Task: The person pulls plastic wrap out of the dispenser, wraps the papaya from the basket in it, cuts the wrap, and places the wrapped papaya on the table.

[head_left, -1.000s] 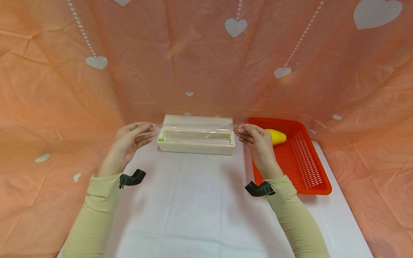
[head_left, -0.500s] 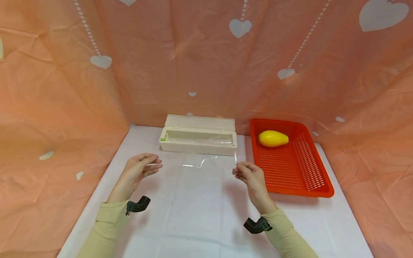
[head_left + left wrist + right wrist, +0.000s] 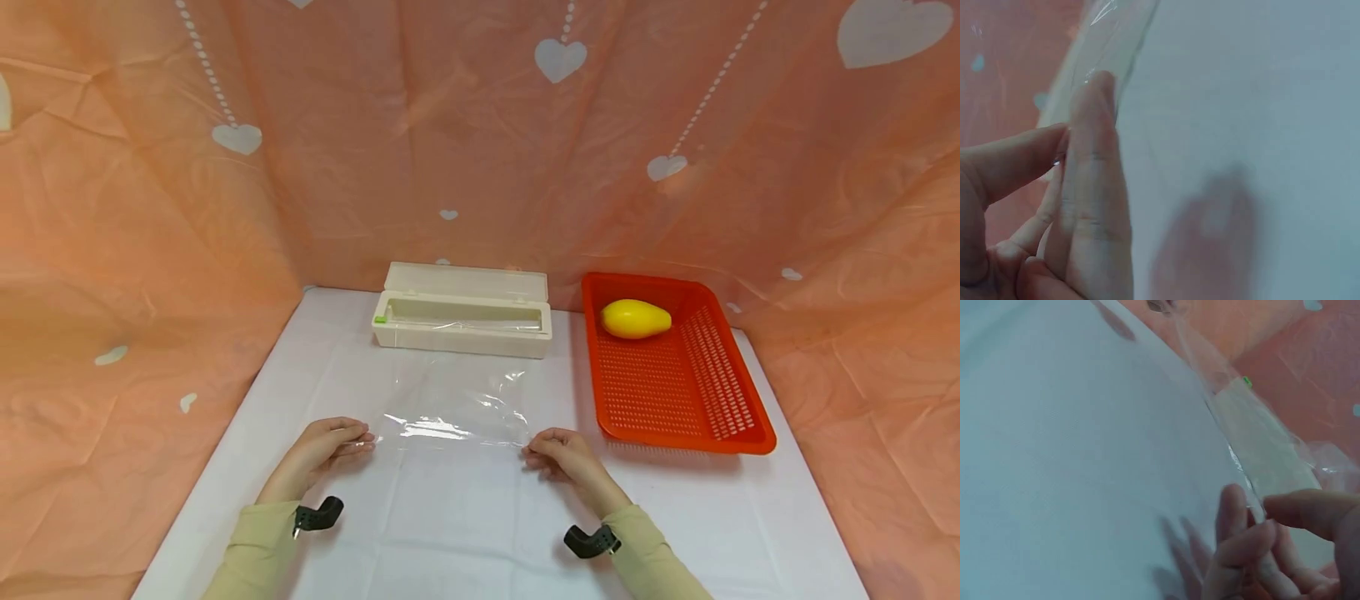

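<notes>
A sheet of clear plastic wrap (image 3: pixel 450 408) stretches from the cream dispenser box (image 3: pixel 461 340) toward the front, shining with reflections. My left hand (image 3: pixel 318 452) pinches its near left corner between thumb and fingers. At the near right corner my right hand (image 3: pixel 568 465) pinches the film the same way. In the left wrist view the film (image 3: pixel 1113 37) runs over the fingertips. The right wrist view has the film's edge (image 3: pixel 1235 459) passing between thumb and fingers. The box's lid (image 3: pixel 467 282) stands raised at the back, and the wrap roll inside is partly visible.
Right of the box stands a red plastic basket (image 3: pixel 592 375) with a yellow, mango-shaped fruit (image 3: pixel 635 319) in it. The white-covered table (image 3: pixel 450 533) meets an orange curtain with hearts (image 3: pixel 480 167) behind. A small green piece (image 3: pixel 380 320) sits on the box's left end.
Both hands have drawn back from above the box toward the front of the table, pulling the wrap out with them. The box and basket have stayed in place.
</notes>
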Available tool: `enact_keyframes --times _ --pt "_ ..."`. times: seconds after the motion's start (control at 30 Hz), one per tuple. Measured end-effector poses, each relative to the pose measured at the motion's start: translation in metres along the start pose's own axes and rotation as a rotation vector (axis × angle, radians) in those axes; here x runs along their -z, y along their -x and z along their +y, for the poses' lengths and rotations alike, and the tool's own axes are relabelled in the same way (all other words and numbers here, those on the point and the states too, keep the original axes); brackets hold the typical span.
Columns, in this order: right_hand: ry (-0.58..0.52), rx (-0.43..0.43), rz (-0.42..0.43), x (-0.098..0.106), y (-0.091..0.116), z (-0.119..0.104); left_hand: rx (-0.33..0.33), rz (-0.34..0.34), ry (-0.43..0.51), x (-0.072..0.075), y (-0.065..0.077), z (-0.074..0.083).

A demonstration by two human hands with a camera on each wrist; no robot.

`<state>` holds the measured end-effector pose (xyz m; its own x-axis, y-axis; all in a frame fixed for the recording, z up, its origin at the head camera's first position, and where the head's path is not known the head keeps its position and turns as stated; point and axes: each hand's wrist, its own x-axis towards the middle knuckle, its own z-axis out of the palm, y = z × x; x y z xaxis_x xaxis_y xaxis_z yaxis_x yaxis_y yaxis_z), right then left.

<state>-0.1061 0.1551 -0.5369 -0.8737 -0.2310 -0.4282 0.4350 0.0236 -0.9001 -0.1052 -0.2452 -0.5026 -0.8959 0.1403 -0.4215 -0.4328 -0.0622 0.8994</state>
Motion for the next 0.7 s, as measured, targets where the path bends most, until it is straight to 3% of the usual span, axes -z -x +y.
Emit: enact_keyframes --times 0.17,0.3,0.5,0.7 --pt "0.078 -0.039 -0.126 -0.002 0.002 0.005 0.064 -0.053 -0.017 0.011 0.001 -0.015" --pt "0.161 -0.054 -0.18 -0.005 0.005 0.009 0.112 -0.071 -0.041 0.014 0.003 -0.021" --pt "0.273 -0.045 -0.189 -0.006 0.009 0.013 0.136 -0.069 -0.095 0.015 0.006 -0.023" --pt "0.302 -0.032 -0.16 -0.002 0.011 0.012 0.139 -0.079 -0.117 0.016 0.005 -0.026"
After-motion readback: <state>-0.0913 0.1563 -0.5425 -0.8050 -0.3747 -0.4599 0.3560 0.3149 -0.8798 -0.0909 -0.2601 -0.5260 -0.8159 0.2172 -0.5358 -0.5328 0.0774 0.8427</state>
